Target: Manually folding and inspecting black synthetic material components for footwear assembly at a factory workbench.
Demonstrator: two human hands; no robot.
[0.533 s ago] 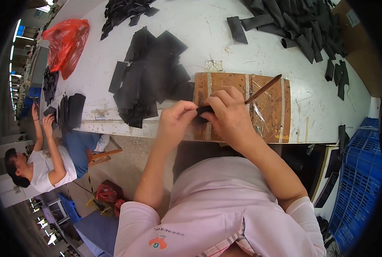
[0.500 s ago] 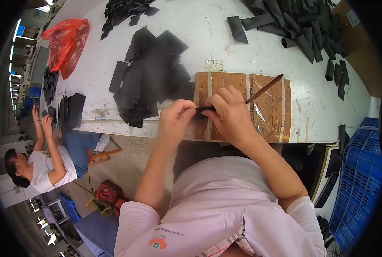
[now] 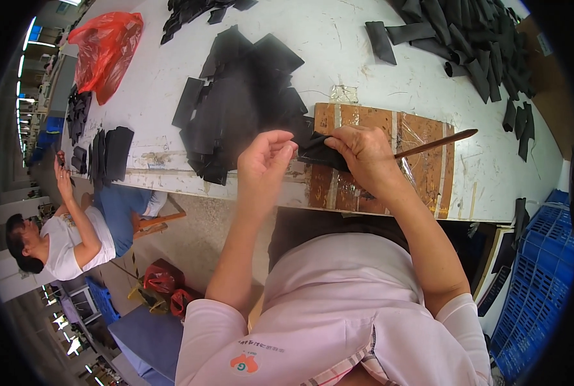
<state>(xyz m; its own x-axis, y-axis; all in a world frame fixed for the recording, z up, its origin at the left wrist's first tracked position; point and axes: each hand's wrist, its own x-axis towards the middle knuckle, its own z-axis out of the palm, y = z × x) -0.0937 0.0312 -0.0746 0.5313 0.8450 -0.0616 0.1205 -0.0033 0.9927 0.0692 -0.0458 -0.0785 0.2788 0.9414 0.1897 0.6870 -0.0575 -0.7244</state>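
Observation:
My right hand (image 3: 367, 156) pinches a black fabric piece (image 3: 325, 152) between thumb and fingers. A slim brown pointed stick (image 3: 436, 143) is also held in that hand, its tip sticking out to the right. Both are over a brown board (image 3: 422, 183) with strips of clear tape, lying at the table's near edge. Left of the fabric, my left hand (image 3: 266, 162) is raised with fingers loosely curled and the thumb a little apart; nothing shows in it. Just beyond it lies a loose pile of flat black fabric pieces (image 3: 235, 109).
Rolled black fabric tubes (image 3: 457, 32) are heaped at the far right beside a cardboard box (image 3: 547, 77). Blue plastic crates (image 3: 537, 270) stand at the right. A red plastic bag (image 3: 110, 55) lies far left. Another person (image 3: 74, 241) works at the table's left.
My left hand has let go of the black fabric and drawn back a little from it. The fabric now lies more spread out under my right hand, and the stick has tilted flatter.

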